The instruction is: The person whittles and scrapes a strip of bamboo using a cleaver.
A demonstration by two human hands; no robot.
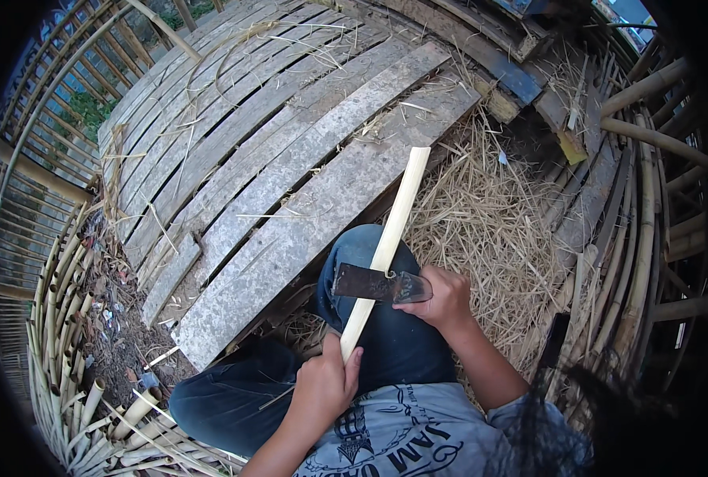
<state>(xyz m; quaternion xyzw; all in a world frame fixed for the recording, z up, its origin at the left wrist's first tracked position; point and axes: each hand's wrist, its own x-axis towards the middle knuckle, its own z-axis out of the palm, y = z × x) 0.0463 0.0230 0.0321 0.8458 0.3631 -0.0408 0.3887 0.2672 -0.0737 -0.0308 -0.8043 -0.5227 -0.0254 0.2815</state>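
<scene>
A pale split bamboo strip (400, 208) slants up and away across my raised knee. Near its lower end my left hand (326, 381) is closed around it. My right hand (443, 296) grips the handle of a broad, dark-bladed knife (362, 283). The blade lies across the strip, touching or just over it, with a small curl of shaving at its edge. Most of the handle is hidden in my fingers. My jeans (362, 250) are right beneath the strip and blade.
A weathered slatted wooden platform (290, 199) spreads ahead and to the left. Shavings (489, 230) heap up on the right. Cut bamboo poles (68, 318) are stacked at left, and long bamboo lengths (632, 262) line the right. A bamboo fence (28, 199) stands far left.
</scene>
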